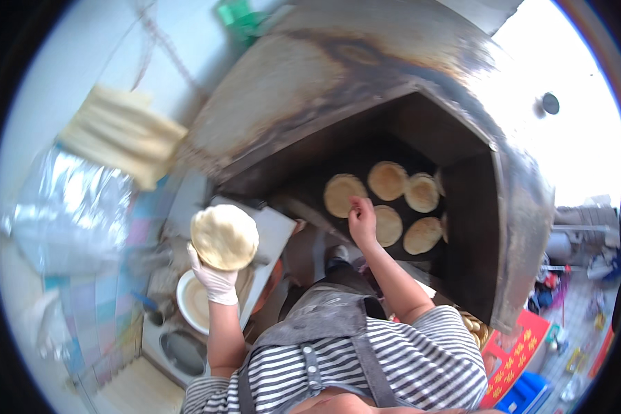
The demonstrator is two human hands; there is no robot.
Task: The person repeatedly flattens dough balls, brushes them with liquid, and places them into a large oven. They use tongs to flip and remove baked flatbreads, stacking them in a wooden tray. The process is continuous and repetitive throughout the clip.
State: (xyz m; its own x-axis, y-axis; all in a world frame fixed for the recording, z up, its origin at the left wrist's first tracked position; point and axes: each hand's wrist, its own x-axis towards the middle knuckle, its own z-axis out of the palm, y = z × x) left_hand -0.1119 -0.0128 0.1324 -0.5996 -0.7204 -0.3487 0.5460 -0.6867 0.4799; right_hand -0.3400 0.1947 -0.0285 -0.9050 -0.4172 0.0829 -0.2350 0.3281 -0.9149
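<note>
My left hand (215, 279), in a white glove, holds up a round of pale dough (224, 237) at the left, above the edge of a white counter. My bare right hand (363, 220) is over a dark griddle (310, 181) inside a sooty metal hood, its fingers bent at the near edge of a flatbread (343, 195). Whether they touch it I cannot tell. Another flatbread (388, 226) lies partly behind this hand. Several more browned rounds, among them one flatbread (387, 180) at the back, lie on the griddle to the right.
The hood's metal wall (471, 227) encloses the griddle on the right. On the left counter (277, 227) stand a white bowl (183, 295) and a metal basin (183, 352). A yellowish cloth (121, 134) hangs at the upper left. A red sign (517, 357) is at the lower right.
</note>
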